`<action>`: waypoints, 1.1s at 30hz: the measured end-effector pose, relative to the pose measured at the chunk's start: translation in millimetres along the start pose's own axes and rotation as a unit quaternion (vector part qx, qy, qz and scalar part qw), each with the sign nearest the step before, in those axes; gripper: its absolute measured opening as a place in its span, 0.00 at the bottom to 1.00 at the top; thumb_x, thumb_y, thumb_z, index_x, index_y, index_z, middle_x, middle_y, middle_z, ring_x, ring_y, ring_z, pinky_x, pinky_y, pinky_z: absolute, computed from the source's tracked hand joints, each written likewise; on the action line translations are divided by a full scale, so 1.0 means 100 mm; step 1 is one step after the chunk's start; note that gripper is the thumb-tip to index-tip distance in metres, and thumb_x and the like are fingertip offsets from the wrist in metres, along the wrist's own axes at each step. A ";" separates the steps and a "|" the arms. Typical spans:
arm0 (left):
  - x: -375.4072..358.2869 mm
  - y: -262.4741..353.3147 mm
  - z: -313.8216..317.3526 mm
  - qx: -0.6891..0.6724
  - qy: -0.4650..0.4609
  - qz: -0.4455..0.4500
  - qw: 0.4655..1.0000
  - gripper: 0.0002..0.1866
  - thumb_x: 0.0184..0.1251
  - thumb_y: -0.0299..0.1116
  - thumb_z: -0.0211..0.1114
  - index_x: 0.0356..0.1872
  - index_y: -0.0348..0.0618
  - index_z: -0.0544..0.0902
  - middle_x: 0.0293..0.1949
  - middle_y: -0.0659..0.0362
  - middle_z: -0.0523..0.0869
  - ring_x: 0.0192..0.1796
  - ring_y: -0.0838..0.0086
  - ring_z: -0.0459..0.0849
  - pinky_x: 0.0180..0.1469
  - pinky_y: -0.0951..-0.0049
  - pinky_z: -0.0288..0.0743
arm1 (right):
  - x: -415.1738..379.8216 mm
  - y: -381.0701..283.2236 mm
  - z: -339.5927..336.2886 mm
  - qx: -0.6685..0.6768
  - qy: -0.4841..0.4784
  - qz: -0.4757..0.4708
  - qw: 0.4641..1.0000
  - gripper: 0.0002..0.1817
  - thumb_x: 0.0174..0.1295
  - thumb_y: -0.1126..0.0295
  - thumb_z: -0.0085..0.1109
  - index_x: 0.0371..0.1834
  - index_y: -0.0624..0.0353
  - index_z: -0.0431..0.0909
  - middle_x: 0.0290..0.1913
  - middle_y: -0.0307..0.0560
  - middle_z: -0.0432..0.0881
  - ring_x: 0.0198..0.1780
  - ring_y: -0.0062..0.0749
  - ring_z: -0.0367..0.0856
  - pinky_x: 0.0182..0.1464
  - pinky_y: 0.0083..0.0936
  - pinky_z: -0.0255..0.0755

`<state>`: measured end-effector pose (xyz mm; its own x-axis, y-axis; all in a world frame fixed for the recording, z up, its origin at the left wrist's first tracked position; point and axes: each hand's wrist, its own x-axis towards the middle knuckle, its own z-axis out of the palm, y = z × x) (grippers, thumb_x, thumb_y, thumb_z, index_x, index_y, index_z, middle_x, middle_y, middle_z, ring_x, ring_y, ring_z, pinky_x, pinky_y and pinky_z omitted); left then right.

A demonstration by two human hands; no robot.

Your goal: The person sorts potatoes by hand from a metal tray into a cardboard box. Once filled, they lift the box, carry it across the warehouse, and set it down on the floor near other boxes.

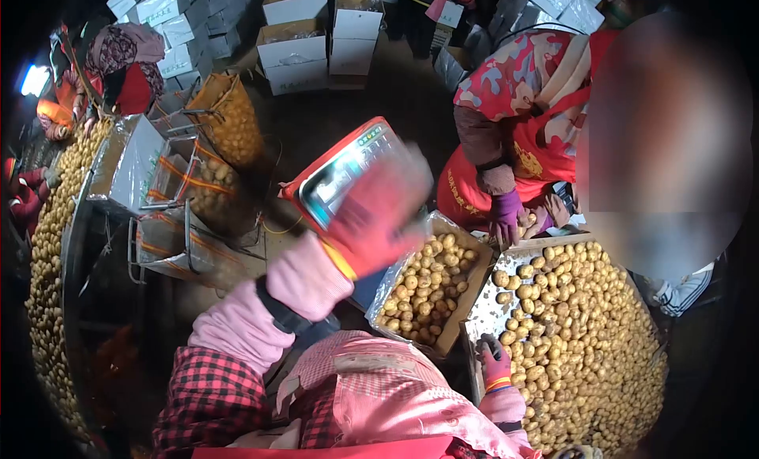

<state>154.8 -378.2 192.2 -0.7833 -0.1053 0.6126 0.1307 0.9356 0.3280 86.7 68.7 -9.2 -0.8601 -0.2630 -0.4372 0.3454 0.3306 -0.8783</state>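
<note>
My left hand (381,210), in a red glove and smeared by motion, is over a red-edged display panel (328,186) and hides part of it. Whether it touches the panel cannot be made out. Below the panel stands an open cardboard box (457,324) with a plastic liner, filled with potatoes (427,289). My right hand (496,362), gloved in red with dark fingertips, rests at the near left edge of a white sorting tray (490,313). Its fingers point forward, beside a large heap of potatoes (577,332), with nothing visible in them.
Across the tray, a co-worker's purple-gloved hand (507,216) is near the box and tray. Wire frames (190,238) and a mesh sack (229,119) stand left. Farther left runs another potato-covered table (51,277) with people. White cartons (292,60) are stacked behind.
</note>
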 end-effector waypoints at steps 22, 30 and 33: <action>-2.45 -0.56 1.65 -0.033 -0.655 -0.240 0.715 0.31 0.64 0.61 0.52 0.60 0.53 0.78 0.62 0.52 0.76 0.65 0.59 0.72 0.66 0.63 0.65 | -0.45 0.26 0.00 -0.124 0.058 -0.014 0.991 0.19 0.66 0.56 0.53 0.56 0.50 0.77 0.35 0.45 0.83 0.32 0.28 0.80 0.41 0.27 0.75; -1.76 -0.11 1.74 -0.101 -0.653 -0.221 0.717 0.27 0.62 0.57 0.57 0.53 0.50 0.82 0.54 0.53 0.83 0.57 0.58 0.80 0.60 0.63 0.71 | -0.87 0.21 -0.20 -0.086 0.148 0.040 0.985 0.18 0.63 0.59 0.56 0.53 0.50 0.79 0.30 0.40 0.82 0.27 0.25 0.78 0.34 0.25 0.73; -1.47 0.03 1.84 -0.105 -0.636 -0.164 0.747 0.26 0.60 0.55 0.57 0.52 0.49 0.83 0.52 0.52 0.83 0.57 0.57 0.79 0.60 0.62 0.70 | -0.91 0.28 -0.22 -0.071 0.165 0.034 0.983 0.19 0.63 0.58 0.56 0.54 0.51 0.78 0.31 0.41 0.82 0.27 0.25 0.77 0.34 0.25 0.73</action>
<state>158.8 -298.1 -29.6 -0.7210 0.2129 -0.6594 -0.2069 0.8420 0.4982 166.0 121.4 10.1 -0.9199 0.0643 -0.3869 0.3704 0.4664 -0.8033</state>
